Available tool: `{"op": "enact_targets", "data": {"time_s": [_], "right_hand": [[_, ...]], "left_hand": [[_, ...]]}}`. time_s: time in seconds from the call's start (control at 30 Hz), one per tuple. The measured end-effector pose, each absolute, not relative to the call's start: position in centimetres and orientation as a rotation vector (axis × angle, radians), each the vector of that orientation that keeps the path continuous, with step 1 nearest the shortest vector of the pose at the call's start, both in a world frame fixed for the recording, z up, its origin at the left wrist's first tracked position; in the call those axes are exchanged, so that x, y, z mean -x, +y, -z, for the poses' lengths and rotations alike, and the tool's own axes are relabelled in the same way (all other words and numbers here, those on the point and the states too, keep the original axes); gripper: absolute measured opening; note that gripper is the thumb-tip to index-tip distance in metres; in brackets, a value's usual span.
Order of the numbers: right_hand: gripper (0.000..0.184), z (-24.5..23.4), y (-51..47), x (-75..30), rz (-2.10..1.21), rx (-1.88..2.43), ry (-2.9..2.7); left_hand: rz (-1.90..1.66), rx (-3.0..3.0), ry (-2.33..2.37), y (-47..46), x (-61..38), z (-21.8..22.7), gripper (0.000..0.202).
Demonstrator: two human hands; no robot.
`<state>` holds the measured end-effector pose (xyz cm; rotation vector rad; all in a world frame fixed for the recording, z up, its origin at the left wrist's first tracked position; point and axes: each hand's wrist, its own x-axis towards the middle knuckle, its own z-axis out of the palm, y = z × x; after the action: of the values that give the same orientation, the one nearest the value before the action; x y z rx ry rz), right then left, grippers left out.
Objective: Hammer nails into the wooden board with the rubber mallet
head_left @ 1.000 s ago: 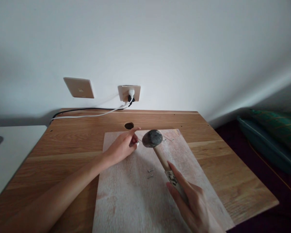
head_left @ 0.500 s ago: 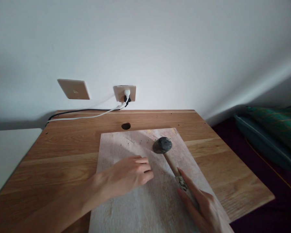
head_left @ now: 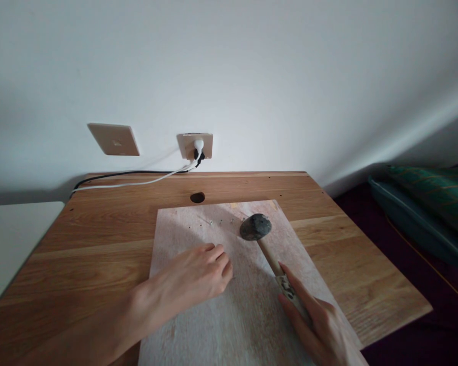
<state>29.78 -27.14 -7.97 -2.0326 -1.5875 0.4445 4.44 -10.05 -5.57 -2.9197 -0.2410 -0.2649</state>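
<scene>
My right hand (head_left: 324, 320) is closed around the handle of a rubber mallet (head_left: 256, 227) with a black head and a pale wooden shaft. A patterned label wraps part of the handle. The mallet's head is over the upper right of a whitish wooden board (head_left: 248, 315). My left hand (head_left: 204, 272) is over the middle of this board, its fingers curled in; whatever they hold, if anything, is hidden. Along the board's far end runs a row of small nails or screws (head_left: 211, 222) and dark little holes.
The board lies on a wooden desk (head_left: 99, 229) with a round cable hole (head_left: 197, 197). Behind it, a wall socket (head_left: 195, 146) feeds white and black cables. A white surface (head_left: 19, 239) stands at left; cushions (head_left: 435, 218) lie at right.
My left hand has drawn slightly left, and its fingers have curled in more. My right hand and the mallet have stayed almost still.
</scene>
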Motion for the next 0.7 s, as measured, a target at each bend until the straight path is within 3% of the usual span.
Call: {"op": "enact_targets", "data": {"time_s": [0.4,0.57,0.7], "right_hand": [[0.062,8.0,-27.2,-29.9,-0.443,2.091,-1.604],[0.059,7.7,-27.0,-29.7,-0.458,2.063,-1.583],[0.059,7.7,-27.0,-29.6,-0.454,2.04,-1.562]], "left_hand": [[0.417,3.107,-0.208,-7.5,-3.8,5.2,0.014],[0.982,3.327,-0.894,-2.1,-1.5,6.0,0.019],[1.128,3.361,-1.197,-0.7,-1.1,8.3,0.017]]}}
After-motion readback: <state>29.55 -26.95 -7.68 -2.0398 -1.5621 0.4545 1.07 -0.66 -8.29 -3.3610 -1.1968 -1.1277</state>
